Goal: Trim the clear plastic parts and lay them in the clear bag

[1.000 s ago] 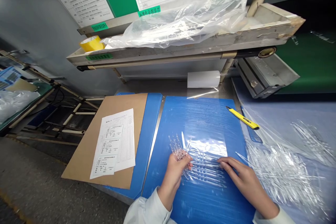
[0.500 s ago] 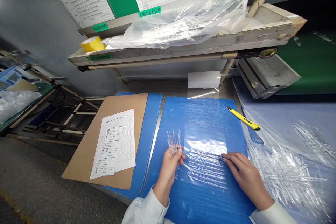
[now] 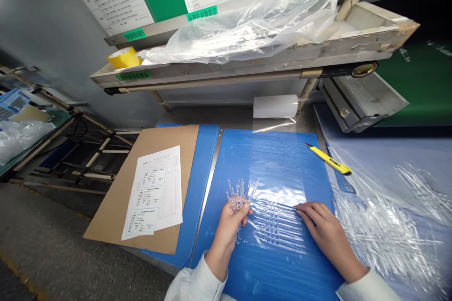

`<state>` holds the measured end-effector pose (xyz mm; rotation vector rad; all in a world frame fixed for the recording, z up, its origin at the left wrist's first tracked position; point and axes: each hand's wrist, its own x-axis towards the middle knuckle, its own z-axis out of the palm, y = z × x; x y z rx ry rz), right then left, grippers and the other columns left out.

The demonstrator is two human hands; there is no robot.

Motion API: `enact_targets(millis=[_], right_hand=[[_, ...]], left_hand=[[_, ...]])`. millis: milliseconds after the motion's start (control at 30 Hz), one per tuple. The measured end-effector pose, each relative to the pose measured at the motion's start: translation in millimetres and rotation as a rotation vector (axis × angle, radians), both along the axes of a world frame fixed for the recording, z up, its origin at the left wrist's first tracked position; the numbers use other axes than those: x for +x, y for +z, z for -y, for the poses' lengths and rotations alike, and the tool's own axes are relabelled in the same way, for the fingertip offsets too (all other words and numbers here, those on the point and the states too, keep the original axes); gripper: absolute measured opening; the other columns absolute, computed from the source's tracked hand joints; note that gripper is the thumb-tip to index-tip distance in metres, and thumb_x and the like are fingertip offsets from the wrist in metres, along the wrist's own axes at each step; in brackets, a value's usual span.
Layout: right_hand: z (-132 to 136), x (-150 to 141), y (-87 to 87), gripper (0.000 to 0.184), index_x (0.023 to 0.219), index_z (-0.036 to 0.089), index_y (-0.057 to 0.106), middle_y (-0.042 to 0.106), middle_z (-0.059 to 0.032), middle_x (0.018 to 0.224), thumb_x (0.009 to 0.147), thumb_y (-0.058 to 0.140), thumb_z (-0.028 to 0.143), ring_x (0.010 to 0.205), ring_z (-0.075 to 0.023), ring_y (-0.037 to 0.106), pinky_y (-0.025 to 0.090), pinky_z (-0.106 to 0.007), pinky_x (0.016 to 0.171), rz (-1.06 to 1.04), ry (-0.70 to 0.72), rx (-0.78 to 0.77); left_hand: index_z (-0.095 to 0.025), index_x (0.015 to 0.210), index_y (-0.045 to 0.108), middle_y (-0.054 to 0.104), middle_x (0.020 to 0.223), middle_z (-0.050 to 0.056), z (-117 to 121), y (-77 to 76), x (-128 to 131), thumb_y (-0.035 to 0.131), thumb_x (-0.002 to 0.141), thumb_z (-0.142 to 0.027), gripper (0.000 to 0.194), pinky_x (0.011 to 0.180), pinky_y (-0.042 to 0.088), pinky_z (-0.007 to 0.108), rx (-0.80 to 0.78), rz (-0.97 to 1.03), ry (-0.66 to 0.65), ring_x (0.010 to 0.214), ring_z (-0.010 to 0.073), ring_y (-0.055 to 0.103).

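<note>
My left hand (image 3: 229, 226) is closed around a bunch of thin clear plastic sticks (image 3: 236, 194), whose tips fan out above the fingers. One stick leans out from that bunch to the right. My right hand (image 3: 326, 231) has its fingertips pinched at the right end of the uppermost clear stick (image 3: 282, 204) in a row. Several similar sticks (image 3: 278, 233) lie side by side below it on a clear film (image 3: 277, 164). The film is spread over a blue board (image 3: 231, 162) and runs back to a roll (image 3: 275, 106).
A yellow utility knife (image 3: 330, 160) lies at the board's right. Beyond it is a pile of loose clear sticks (image 3: 384, 235). Paper sheets (image 3: 151, 193) rest on brown cardboard (image 3: 106, 225) at left. A shelf (image 3: 226, 69) with plastic bags and yellow tape (image 3: 123, 58) spans the back.
My left hand has turned slightly, and the sticks in it are more spread, one now leaning right. My right fingertips have shifted slightly left along the top of the row.
</note>
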<state>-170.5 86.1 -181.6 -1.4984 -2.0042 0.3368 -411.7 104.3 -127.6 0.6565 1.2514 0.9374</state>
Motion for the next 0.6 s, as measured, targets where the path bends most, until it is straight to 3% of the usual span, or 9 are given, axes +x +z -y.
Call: enact_targets(millis=[133, 267, 433, 600], right_hand=[[0, -2, 4.1, 0.024, 0.106, 0.021, 0.057, 0.061, -0.0084, 0.094, 0.088, 0.046, 0.031, 0.088, -0.0224, 0.057, 0.046, -0.040, 0.078, 0.015, -0.023, 0.004], [-1, -10, 18.7, 0.033, 0.123, 0.024, 0.045, 0.060, -0.0081, 0.108, 0.090, 0.043, 0.029, 0.097, -0.0212, 0.057, 0.047, -0.037, 0.081, -0.020, 0.038, -0.014], [-2, -12, 33.6, 0.017, 0.098, 0.024, 0.057, 0.065, -0.0043, 0.085, 0.090, 0.042, 0.025, 0.081, -0.0175, 0.062, 0.050, -0.031, 0.071, -0.074, 0.133, -0.052], [2, -6, 30.0, 0.015, 0.090, 0.023, 0.059, 0.066, -0.0022, 0.079, 0.089, 0.045, 0.026, 0.074, -0.0154, 0.063, 0.050, -0.028, 0.067, -0.052, 0.139, -0.035]], left_hand=[[-0.013, 0.077, 0.061, 0.059, 0.061, 0.000, 1, 1.0, 3, 0.074, 0.060, -0.041, 0.035, 0.050, 0.030, 0.021, 0.000, -0.015, -0.103, 0.048, 0.0075, 0.042], [-0.012, 0.070, 0.066, 0.060, 0.062, 0.001, 2, 4.0, 9, 0.080, 0.052, -0.031, 0.030, 0.060, 0.035, 0.022, 0.005, -0.003, -0.221, 0.059, 0.0114, 0.050], [-0.011, 0.070, 0.067, 0.061, 0.063, 0.001, 2, 4.7, 10, 0.081, 0.050, -0.028, 0.029, 0.059, 0.035, 0.022, -0.003, 0.015, -0.257, 0.058, 0.0109, 0.050], [-0.012, 0.081, 0.061, 0.060, 0.064, 0.001, 0, -1.4, 7, 0.074, 0.059, -0.041, 0.039, 0.045, 0.030, 0.020, -0.059, 0.054, -0.095, 0.045, 0.0063, 0.044]])
